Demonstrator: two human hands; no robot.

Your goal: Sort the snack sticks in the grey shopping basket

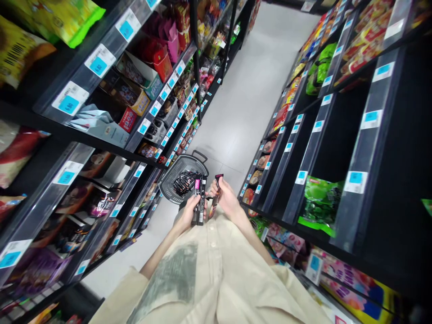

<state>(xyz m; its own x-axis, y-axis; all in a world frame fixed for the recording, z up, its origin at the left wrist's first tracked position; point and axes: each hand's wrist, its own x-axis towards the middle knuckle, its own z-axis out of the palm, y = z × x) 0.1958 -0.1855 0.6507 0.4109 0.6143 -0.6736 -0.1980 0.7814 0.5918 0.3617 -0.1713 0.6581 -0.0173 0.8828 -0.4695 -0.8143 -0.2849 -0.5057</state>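
Note:
My left hand (189,213) grips a small stack of dark snack bars with pink ends (200,200), held upright in front of my chest. Just to its right, my right hand (227,198) holds one more dark bar with a pink tip (216,194), close beside the stack. Beyond both hands a grey shopping basket (168,180) sits on the floor. Several of the same dark bars (185,181) lie inside it.
I stand in a narrow store aisle with a pale floor (249,99). Black shelves (111,148) of boxed and bagged snacks line the left. On the right, shelves (317,148) hold green bags (319,204) and have dark empty bays.

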